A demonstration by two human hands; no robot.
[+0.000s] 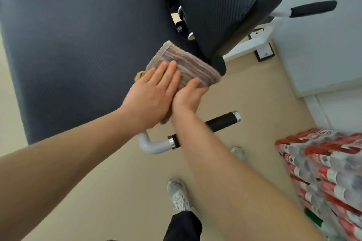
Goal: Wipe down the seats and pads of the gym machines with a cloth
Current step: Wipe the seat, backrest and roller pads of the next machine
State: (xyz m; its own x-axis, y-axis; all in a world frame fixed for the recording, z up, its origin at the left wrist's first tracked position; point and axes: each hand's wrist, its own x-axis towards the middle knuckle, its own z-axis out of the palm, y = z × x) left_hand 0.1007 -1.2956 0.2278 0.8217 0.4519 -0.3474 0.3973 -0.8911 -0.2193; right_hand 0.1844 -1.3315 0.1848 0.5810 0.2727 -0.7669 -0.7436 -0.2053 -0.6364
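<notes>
Your left hand (pixel 150 96) lies flat on the striped cloth (pixel 188 62), fingers straight and close together, pressing it against the big dark pad (pixel 78 45). Your right hand (pixel 188 96) sits just beside it, touching its side, and grips the cloth's near right edge: the thumb rests on top and the fingers curl round the border. The cloth is folded into a thick rectangle and lies at the right-hand edge of that pad, with its far corner reaching toward the gap where a second dark pad (pixel 225 6) meets the first. Bits of metal fitting show in that gap, too dim to make out.

Below your hands a white tube (pixel 154 146) bends out from under the pad and carries a handle with a black grip (pixel 221 121), which your right forearm crosses. Another black grip (pixel 313 8) sticks out at the upper right, above the machine's white frame (pixel 252 43). Your pale shoe (pixel 178 193) stands on the beige floor (pixel 98 182), and stacked red-and-white packs (pixel 323 162) fill the lower right corner.
</notes>
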